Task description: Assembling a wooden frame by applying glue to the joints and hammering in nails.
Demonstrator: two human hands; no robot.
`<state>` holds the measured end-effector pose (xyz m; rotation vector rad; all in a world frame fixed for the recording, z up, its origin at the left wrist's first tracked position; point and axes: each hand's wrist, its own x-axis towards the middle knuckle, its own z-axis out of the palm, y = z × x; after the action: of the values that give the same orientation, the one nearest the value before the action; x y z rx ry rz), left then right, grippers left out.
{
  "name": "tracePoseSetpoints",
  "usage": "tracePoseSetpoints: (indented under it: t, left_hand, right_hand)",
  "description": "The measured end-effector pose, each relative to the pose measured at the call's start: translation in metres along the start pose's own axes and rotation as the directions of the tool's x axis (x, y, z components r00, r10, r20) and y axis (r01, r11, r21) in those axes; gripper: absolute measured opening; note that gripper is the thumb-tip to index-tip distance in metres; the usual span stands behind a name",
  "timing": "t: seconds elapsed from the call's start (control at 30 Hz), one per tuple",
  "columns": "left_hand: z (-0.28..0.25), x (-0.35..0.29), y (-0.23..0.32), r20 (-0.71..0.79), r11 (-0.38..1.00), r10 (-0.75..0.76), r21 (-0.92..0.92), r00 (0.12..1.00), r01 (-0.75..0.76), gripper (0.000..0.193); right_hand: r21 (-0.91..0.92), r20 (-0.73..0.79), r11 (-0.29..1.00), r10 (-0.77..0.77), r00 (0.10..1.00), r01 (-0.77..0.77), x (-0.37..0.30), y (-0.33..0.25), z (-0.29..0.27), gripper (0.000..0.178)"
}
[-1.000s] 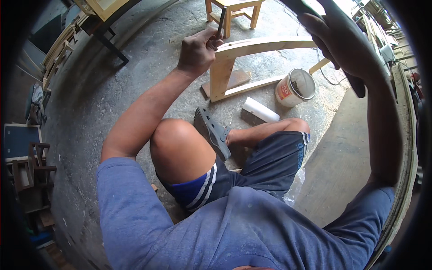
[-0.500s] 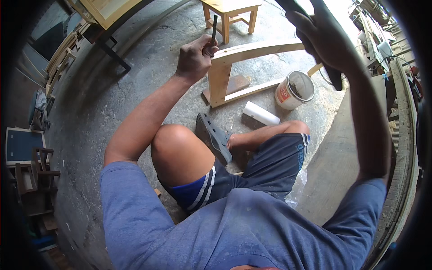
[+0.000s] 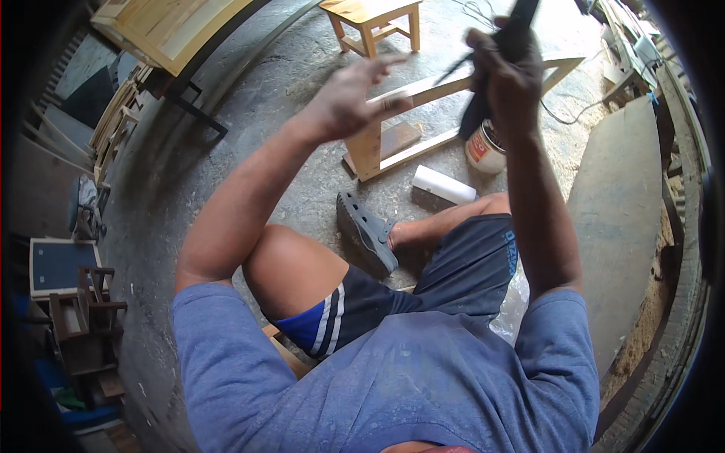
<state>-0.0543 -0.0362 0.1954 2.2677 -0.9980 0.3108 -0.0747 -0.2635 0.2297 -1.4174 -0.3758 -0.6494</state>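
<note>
My left hand (image 3: 343, 106), slightly blurred, is open over the near corner of a light wooden frame (image 3: 365, 155), its fingers stretched to the right and nothing seen in them. My right hand (image 3: 513, 83) is closed round a long dark tool (image 3: 474, 117); its lower end hangs below the fist and its upper end runs out at the top edge. The tool's exact kind cannot be made out. From the same fist a thin dark rod (image 3: 455, 69) sticks out to the left. The frame stands on the floor, partly hidden behind both hands.
Behind my right forearm stands a white bucket (image 3: 483, 155). A white roll (image 3: 444, 184) lies before my shoe. A wooden stool (image 3: 370, 15) is farther off, a wooden panel (image 3: 177, 34) upper left. A broad board (image 3: 612, 204) lies along my right side.
The thin rod has left my left hand, whose fingers have spread; a similar rod now shows at my right fist. My right hand has moved left and down with the dark tool.
</note>
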Motion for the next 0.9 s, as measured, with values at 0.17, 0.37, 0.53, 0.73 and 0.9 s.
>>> tracePoseSetpoints:
  t: [0.17, 0.37, 0.53, 0.73, 0.9]
  left_hand:
    - [0.03, -0.025, -0.018, 0.264, 0.871, -0.32, 0.461, 0.91, 0.172, 0.082]
    - [0.03, -0.022, -0.031, 0.192, 0.875, -0.318, 0.436, 0.928, 0.209, 0.077]
    - [0.021, -0.013, -0.047, 0.05, 0.855, -0.389, 0.39, 0.92, 0.341, 0.051]
    - [-0.013, 0.03, -0.074, -0.088, 0.89, -0.38, 0.236, 0.921, 0.39, 0.047]
    - [-0.063, 0.103, -0.089, -0.251, 0.927, -0.346, 0.055, 0.904, 0.371, 0.051]
  right_hand:
    - [-0.639, -0.235, 0.762, -0.061, 0.97, -0.107, -0.045, 0.053, -0.164, 0.031]
    - [-0.822, -0.558, -0.026, 0.243, 0.794, -0.57, -0.22, 0.138, -0.314, 0.04]
    - [-0.636, -0.753, -0.365, 0.487, 0.442, -0.68, -0.336, 0.169, -0.337, 0.04]
    - [-0.702, -0.672, -0.37, 0.626, 0.396, -0.608, -0.365, 0.166, -0.321, 0.049]
    - [-0.831, -0.496, 0.009, 0.438, 0.749, -0.556, -0.309, 0.13, -0.308, 0.051]
